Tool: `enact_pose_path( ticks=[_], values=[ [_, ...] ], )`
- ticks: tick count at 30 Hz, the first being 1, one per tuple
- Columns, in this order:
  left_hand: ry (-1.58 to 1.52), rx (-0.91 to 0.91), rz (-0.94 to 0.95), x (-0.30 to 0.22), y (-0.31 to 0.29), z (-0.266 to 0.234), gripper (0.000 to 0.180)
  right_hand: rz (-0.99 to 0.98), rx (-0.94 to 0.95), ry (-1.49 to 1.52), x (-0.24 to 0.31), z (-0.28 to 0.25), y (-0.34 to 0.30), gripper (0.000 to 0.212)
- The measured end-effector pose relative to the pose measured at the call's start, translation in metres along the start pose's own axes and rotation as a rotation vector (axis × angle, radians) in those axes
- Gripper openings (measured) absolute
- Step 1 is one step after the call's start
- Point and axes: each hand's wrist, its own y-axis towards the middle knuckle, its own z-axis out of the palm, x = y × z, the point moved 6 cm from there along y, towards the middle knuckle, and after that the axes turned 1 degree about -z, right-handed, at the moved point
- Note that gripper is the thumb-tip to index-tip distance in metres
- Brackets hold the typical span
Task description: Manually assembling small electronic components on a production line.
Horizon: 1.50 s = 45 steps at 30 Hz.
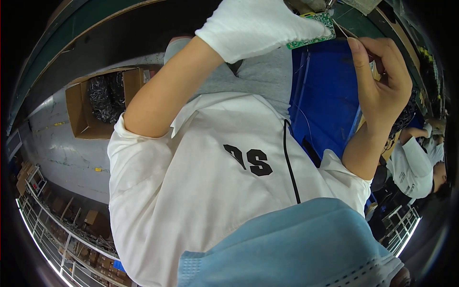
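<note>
In a white glove, my left hand (pixel 258 26) is closed on a green circuit board (pixel 313 34), its thumb lying along the board's face. Small parts and solder points cover the board. Bare and to the right, my right hand (pixel 385 71) pinches a thin silvery wire (pixel 342 29) between thumb and forefinger. The wire slants up to the board's right edge; whether it touches cannot be made out. Just above that edge, a metal tip (pixel 330 5) comes in from the top of the picture.
A blue bin (pixel 325 91) stands below the board, a thin strand hanging by it. On the floor at left is an open cardboard box (pixel 76 110) with black plastic. Shelving (pixel 71 234) holds boxes at lower left. Another person (pixel 413 162) works at far right.
</note>
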Motion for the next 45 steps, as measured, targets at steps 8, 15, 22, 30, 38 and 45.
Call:
enact_pose_path(
  ticks=[8,15,22,30,38,45],
  values=[
    [-0.028,-0.057,0.12,-0.005,-0.005,-0.007,0.04,0.042,0.01,-0.122,-0.005,0.004,0.006,0.011],
    [0.785,0.02,0.851,-0.016,-0.014,0.006,0.04,0.066,-0.015,-0.111,-0.005,0.008,0.01,0.011],
    [0.189,0.073,0.278,-0.01,-0.002,-0.005,0.039,0.03,-0.005,-0.061,-0.008,0.008,0.008,0.01],
    [-0.169,0.131,0.087,0.002,-0.001,-0.003,0.039,-0.004,-0.019,-0.051,-0.007,0.007,0.007,0.009],
    [-0.372,0.195,0.097,0.009,0.003,-0.001,0.039,-0.028,-0.021,-0.019,-0.006,0.009,0.008,0.01],
    [0.132,0.237,0.553,0.006,0.004,-0.004,0.038,0.041,0.007,-0.081,-0.01,0.012,0.01,0.01]
  ],
)
